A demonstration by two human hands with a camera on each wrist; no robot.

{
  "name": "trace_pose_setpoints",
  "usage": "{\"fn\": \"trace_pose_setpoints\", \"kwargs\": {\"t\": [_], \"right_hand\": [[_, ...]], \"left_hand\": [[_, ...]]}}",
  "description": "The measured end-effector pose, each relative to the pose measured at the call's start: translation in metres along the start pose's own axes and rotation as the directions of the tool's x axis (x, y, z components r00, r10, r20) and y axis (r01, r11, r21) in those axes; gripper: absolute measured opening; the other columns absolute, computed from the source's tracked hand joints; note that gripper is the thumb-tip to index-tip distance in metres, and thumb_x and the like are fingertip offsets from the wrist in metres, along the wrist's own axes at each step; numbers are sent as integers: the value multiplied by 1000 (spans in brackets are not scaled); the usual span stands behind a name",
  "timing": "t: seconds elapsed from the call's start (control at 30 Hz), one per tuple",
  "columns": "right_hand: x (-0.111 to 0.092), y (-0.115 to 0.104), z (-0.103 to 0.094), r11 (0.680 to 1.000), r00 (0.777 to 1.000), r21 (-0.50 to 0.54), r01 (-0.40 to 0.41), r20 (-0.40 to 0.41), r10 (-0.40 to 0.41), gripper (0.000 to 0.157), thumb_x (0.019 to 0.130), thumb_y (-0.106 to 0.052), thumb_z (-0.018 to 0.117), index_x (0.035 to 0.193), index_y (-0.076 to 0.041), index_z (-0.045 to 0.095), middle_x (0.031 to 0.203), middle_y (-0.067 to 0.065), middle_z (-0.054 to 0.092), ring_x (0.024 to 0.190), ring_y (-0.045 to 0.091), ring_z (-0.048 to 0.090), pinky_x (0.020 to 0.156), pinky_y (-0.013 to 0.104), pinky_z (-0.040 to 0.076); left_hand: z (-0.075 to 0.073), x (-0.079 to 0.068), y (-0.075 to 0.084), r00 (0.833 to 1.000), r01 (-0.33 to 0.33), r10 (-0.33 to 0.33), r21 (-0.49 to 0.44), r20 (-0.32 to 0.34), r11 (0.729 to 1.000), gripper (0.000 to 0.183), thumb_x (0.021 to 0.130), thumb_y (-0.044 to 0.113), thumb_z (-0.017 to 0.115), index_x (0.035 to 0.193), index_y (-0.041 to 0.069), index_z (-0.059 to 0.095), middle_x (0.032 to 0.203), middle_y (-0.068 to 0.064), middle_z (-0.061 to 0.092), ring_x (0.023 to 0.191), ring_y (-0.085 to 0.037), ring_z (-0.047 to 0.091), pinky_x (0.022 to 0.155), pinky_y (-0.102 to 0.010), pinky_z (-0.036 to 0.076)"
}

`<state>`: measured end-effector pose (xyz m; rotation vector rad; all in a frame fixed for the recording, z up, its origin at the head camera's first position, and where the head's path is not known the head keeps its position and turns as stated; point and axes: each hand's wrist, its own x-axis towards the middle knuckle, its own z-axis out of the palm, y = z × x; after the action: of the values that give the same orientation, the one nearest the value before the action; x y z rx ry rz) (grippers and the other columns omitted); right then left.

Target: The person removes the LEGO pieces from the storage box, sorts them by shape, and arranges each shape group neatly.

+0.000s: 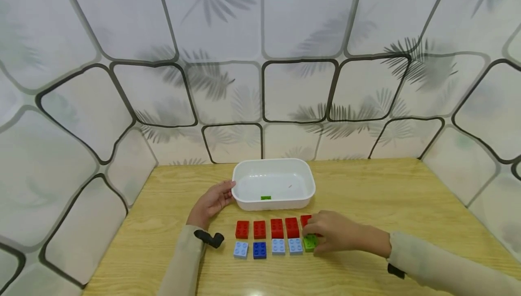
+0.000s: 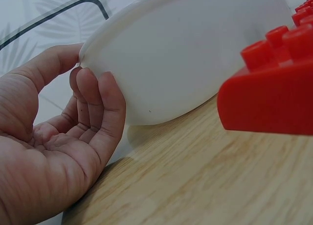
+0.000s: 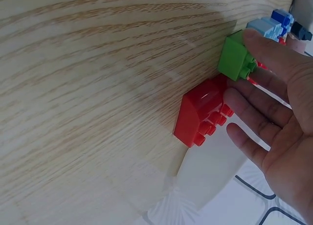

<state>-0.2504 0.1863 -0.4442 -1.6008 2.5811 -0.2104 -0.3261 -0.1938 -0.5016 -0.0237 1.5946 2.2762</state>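
Observation:
My left hand point(image 1: 212, 201) pinches the left rim of a white plastic tub point(image 1: 273, 204) between thumb and fingers; the left wrist view shows the thumb point(image 2: 66, 58) at the rim and curled fingers against the outer wall. My right hand point(image 1: 337, 232) holds a green toy building block point(image 3: 234, 57) between thumb and fingers, at the right end of the front row of blocks. Behind it, a red building block point(image 3: 198, 107) stands beside my fingers, partly covered by the hand in the head view. Inside the tub lies a small green piece point(image 1: 266, 197).
Several red blocks point(image 1: 259, 230) form the back row. The front row also has light blue blocks point(image 1: 278, 246) and a dark blue block point(image 1: 259, 250). All rest studs up on the wooden table point(image 1: 366, 187), before a patterned wall covering point(image 1: 297, 90).

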Motion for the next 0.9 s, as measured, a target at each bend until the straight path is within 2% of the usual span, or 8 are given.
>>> {"fn": "trace_pose_setpoints", "kwargs": {"t": [0.17, 0.43, 0.73, 0.9], "right_hand": [[1, 2, 0, 1000, 1000, -9, 20, -12, -20, 34, 80, -36, 86, 106, -18, 74, 95, -9, 70, 81, -4, 52, 76, 23, 51], [5, 1, -6, 997, 996, -24, 67, -59, -69, 30, 80, -34, 86, 102, -17, 73, 91, -8, 69, 78, -3, 52, 73, 21, 50], [11, -1, -16, 999, 999, -14, 36, -29, -36, 35, 82, -37, 85, 106, -15, 73, 94, -6, 71, 80, 0, 56, 76, 24, 53], [21, -3, -24, 996, 993, -46, 70, -90, -74, 27, 84, -30, 83, 102, -13, 74, 89, -3, 72, 77, 4, 57, 69, 19, 49]], "left_hand": [[-3, 3, -2, 1000, -2, 2, 2, -20, 1000, 15, 107, 16, 52, 116, 6, 59, 94, 1, 65, 87, -9, 61, 81, -23, 58], [-4, 2, -4, 1000, -10, 10, 1, -13, 1000, 20, 107, 17, 53, 122, 4, 57, 96, 0, 65, 87, -9, 61, 81, -23, 58], [-5, 2, -4, 1000, -13, 13, -7, 2, 1000, 21, 108, 17, 52, 122, 3, 58, 97, 1, 66, 87, -9, 62, 81, -23, 58], [-5, 3, -4, 1000, -16, 16, 2, 18, 1000, 19, 108, 17, 50, 120, 5, 59, 97, 1, 66, 88, -8, 62, 82, -23, 58]]}}
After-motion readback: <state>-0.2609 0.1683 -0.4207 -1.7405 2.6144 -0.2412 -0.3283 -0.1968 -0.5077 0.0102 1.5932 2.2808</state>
